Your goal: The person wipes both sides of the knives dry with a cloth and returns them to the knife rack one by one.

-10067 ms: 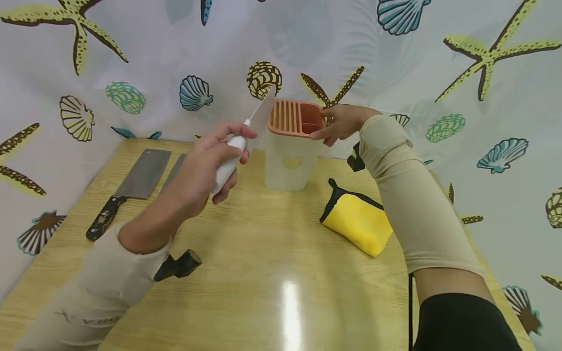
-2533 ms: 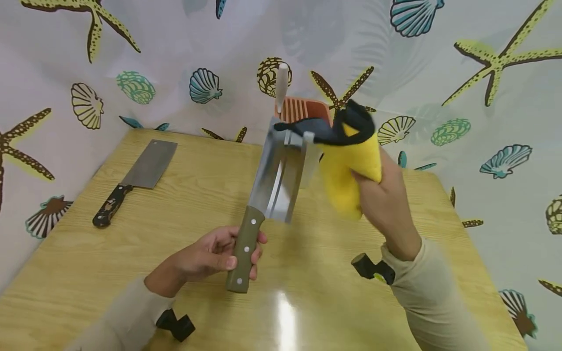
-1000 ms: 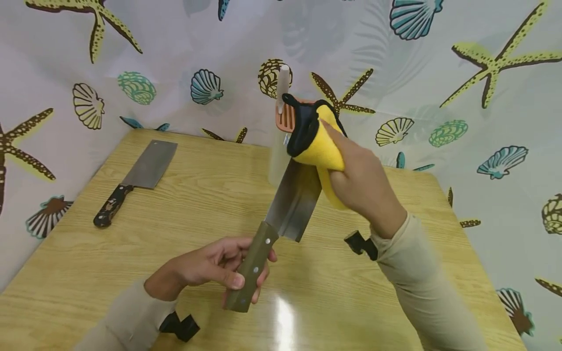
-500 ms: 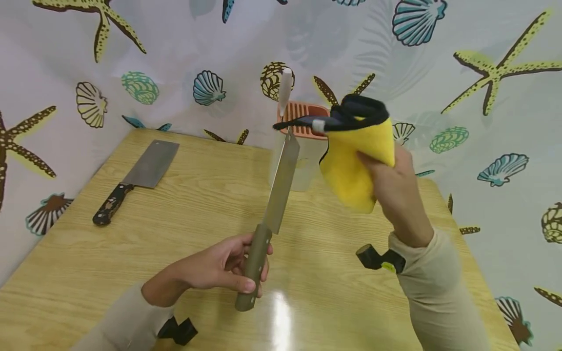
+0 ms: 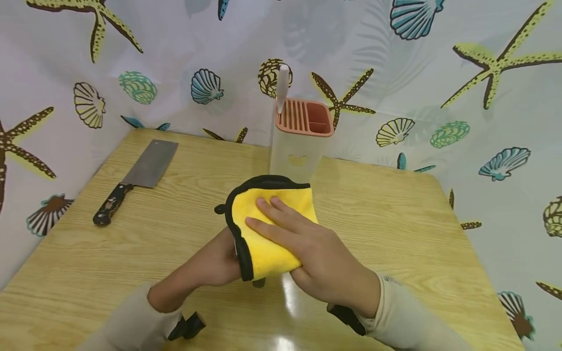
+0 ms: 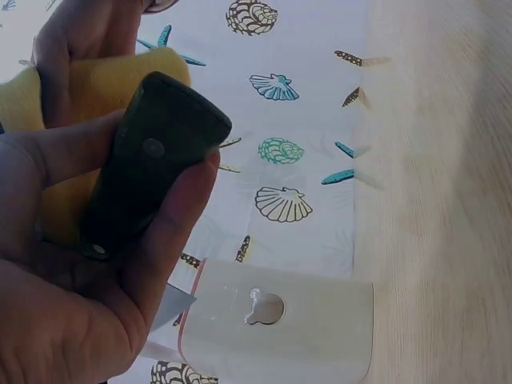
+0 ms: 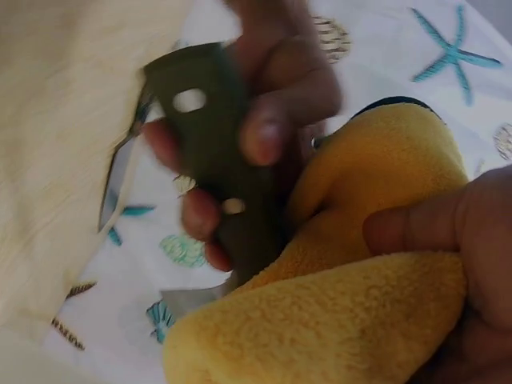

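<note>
I am in a kitchen-like corner, though I cannot tell whether it belongs to a home. My pale, wood-grained bench [image 5: 395,209] carries a broad steel cleaver with a dark patterned handle [image 5: 147,165] and an upright, cream-white knife holder with a slotted orange top [image 5: 294,168], where a white-handled knife [image 5: 283,87] stands. Around me, a white sheet printed with starfish and seashells [image 5: 246,44] covers the background.

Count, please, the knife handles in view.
3: a black handle on the table, a white handle in the holder and, mostly hidden in the head view, an olive handle in the left hand.
</note>
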Motion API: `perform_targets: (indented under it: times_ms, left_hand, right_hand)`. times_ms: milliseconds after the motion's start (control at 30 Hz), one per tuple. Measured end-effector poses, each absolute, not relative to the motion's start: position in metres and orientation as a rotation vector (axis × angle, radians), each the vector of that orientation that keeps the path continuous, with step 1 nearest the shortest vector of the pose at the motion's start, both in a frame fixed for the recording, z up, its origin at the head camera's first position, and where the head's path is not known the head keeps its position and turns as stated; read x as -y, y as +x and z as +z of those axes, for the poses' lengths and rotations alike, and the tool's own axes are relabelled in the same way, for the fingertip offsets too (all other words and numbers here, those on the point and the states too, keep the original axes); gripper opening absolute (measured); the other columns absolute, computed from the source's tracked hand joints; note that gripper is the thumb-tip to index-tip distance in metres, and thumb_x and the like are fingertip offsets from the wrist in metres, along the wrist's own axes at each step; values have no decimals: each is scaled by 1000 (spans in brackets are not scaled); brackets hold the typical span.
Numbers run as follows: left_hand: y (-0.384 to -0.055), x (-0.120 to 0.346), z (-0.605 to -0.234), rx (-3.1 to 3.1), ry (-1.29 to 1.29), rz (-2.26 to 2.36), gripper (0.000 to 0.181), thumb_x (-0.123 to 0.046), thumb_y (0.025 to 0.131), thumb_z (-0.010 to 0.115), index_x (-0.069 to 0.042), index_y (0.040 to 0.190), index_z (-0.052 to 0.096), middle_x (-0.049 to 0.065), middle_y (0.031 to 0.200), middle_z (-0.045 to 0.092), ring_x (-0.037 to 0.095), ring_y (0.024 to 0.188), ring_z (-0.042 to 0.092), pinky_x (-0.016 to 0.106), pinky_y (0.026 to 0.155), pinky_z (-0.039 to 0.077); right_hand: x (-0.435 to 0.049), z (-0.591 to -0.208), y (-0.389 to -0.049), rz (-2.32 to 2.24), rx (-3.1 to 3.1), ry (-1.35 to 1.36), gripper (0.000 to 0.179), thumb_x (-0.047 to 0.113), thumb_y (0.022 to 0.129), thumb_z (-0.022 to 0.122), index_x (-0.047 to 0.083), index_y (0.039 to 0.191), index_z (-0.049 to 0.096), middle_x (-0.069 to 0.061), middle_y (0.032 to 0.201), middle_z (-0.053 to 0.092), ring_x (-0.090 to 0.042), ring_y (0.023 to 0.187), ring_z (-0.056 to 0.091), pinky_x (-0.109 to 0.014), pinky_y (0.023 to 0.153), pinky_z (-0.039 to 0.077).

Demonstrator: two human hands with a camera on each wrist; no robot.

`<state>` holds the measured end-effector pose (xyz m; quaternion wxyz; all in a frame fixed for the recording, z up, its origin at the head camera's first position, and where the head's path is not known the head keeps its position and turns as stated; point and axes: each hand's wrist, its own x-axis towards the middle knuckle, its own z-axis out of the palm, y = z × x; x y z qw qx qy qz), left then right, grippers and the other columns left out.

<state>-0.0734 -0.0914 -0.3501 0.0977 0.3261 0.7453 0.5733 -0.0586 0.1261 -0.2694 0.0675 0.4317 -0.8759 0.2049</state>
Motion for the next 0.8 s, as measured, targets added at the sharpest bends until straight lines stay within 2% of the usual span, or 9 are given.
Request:
perform_targets:
  times_ms: [100,267,433,567,800]
  left_hand:
    - [-73,89,-352,-2249,883,1660,28,-1,88,68,1,111,52,9,95,60,6,82,56,23,77,52]
    - [-71,85,-351,-2228,718,1583,45,-10,86,76,-2,123,51,13,109,63,9,87,64,24,70,58]
    - [-67,82,-348,-2175,711,1578,47,-13,88,75,-4,127,51,13,109,66,12,87,68,27,68,60]
    - [-64,81,-348,-2147,767,1559,54,-13,90,74,-6,136,46,13,110,66,11,88,69,26,68,60]
    - [-57,79,-348,-2066,799,1557,54,-12,90,74,-4,136,47,16,113,67,11,90,71,24,67,60]
  right_hand:
    - [-125,-276,-63,570,2641,1241,88,-15,70,48,25,148,48,2,160,39,-22,149,38,-44,107,50]
    - [-127,-276,-70,576,2665,1165,83,-14,74,48,25,148,49,4,159,41,-21,148,40,-44,100,54]
    - [-130,-267,-77,573,2696,1083,84,-15,75,46,26,148,49,4,160,39,-22,149,38,-47,102,53]
    - [-134,-257,-83,569,2721,1029,86,-15,73,45,26,149,47,4,161,37,-22,150,35,-49,109,47]
    - [-146,-235,-105,591,2703,929,83,-16,76,40,22,150,47,0,161,37,-25,152,32,-50,120,34]
